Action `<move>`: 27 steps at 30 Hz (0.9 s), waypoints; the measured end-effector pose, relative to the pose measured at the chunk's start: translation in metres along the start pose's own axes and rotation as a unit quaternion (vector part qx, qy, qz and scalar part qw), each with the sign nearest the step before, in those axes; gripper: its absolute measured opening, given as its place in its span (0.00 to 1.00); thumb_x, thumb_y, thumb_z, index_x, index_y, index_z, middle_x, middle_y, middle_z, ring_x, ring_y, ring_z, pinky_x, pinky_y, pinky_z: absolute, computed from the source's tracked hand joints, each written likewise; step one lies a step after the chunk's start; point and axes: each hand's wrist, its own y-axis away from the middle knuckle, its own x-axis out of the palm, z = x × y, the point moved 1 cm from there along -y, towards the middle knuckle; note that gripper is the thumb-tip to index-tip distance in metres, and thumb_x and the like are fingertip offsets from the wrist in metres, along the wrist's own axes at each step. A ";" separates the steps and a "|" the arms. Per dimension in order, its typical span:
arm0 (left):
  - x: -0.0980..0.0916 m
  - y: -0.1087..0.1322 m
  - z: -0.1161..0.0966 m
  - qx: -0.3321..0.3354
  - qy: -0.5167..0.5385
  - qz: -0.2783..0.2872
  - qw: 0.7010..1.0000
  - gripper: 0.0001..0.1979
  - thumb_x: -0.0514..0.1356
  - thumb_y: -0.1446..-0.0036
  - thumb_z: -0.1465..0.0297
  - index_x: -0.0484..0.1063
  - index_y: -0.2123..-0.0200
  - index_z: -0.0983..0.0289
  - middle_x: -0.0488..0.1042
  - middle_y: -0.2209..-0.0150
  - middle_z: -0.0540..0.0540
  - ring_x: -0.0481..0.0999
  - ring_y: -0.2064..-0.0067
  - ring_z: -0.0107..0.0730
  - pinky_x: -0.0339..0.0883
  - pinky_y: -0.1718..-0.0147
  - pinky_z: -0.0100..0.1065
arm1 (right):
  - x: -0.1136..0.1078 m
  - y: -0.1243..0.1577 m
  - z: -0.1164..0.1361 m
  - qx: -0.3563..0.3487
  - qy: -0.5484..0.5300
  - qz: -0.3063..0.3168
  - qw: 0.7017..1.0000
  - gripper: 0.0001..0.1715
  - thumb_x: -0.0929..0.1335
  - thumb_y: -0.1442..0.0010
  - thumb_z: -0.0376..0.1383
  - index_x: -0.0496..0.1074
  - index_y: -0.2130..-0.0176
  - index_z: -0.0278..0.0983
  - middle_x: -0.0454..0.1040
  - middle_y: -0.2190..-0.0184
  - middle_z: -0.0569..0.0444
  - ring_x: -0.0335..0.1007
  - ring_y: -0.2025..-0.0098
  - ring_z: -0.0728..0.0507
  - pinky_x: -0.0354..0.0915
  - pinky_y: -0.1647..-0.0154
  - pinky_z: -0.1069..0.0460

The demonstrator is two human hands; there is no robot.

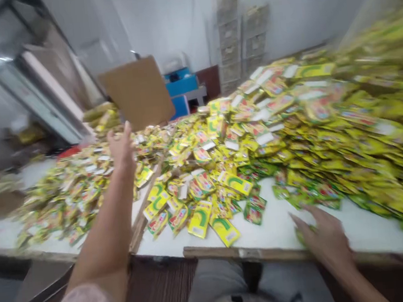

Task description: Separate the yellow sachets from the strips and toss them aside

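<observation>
My left hand [121,146] is stretched far forward over the left pile of packets [84,184], fingers extended and apart, with nothing visible in it. It is slightly blurred. Close to the table's front edge, my right hand [325,236] curls round a green sachet [306,233], mostly hidden under the fingers. Just beyond that hand lie loose green sachets [327,191] at the foot of a large heap of yellow sachets [357,156]. Flat yellow packets [200,219] with green curves and white ends are strewn across the middle of the white table [268,234].
A wooden strip [146,205] divides the left pile from the middle one. Wooden edging [217,252] runs along the table's front. Behind stand a cardboard sheet [140,93], blue boxes [183,84] and stacked pale baskets [230,40]. A metal-framed rack [40,80] rises at left.
</observation>
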 end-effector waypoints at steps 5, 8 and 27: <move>0.032 0.135 0.054 -0.103 -0.032 0.282 0.953 0.23 0.67 0.63 0.57 0.73 0.66 0.67 0.72 0.73 0.51 0.70 0.74 0.27 0.64 0.72 0.29 | 0.000 0.003 0.004 0.020 0.097 0.195 0.976 0.23 0.70 0.50 0.38 0.70 0.54 0.36 0.75 0.57 0.45 0.68 0.55 0.37 0.63 0.55 0.44; 0.045 0.217 0.076 -0.144 -0.116 0.400 0.897 0.19 0.63 0.58 0.55 0.74 0.71 0.66 0.73 0.77 0.53 0.71 0.74 0.32 0.63 0.72 0.31 | -0.007 0.002 0.011 0.073 0.070 0.215 0.971 0.23 0.69 0.48 0.35 0.70 0.51 0.35 0.74 0.59 0.46 0.68 0.57 0.40 0.62 0.55 0.48; 0.127 0.308 0.082 0.194 -0.436 0.559 0.678 0.19 0.58 0.45 0.68 0.69 0.50 0.67 0.71 0.54 0.65 0.70 0.51 0.45 0.63 0.55 0.38 | -0.021 -0.009 0.024 0.076 0.065 0.338 0.936 0.11 0.74 0.54 0.34 0.74 0.67 0.35 0.74 0.66 0.50 0.69 0.66 0.45 0.57 0.68 0.55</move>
